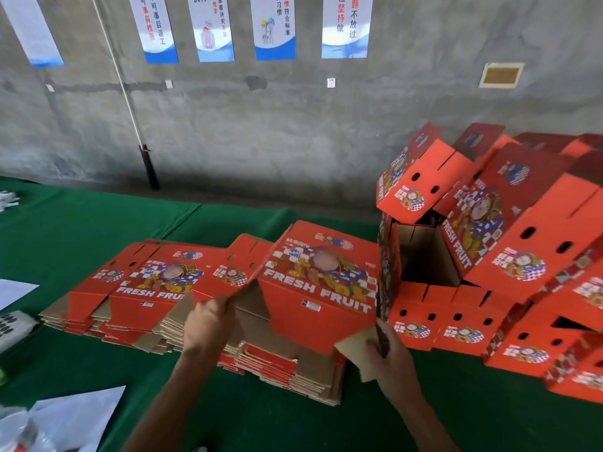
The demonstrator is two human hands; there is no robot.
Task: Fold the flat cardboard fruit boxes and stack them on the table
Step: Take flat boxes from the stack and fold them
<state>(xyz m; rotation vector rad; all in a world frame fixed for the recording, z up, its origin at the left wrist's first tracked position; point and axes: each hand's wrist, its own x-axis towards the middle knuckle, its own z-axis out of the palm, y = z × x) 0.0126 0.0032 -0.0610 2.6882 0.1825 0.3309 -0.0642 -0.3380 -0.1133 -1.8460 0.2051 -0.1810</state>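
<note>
Gripping half-raised fruit box (313, 288) w/ both hands: left hand (208, 324), right hand (388, 357) pinching flaps; nothing inside.

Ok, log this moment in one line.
step: opening flat box | left hand: grips flap | right hand: grips edge | folded boxes: piled right

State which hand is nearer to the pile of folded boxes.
Right. The right hand grips a flap right beside the pile of folded boxes; the left hand holds the box's opposite edge, farther left, over the flat stack.
</note>
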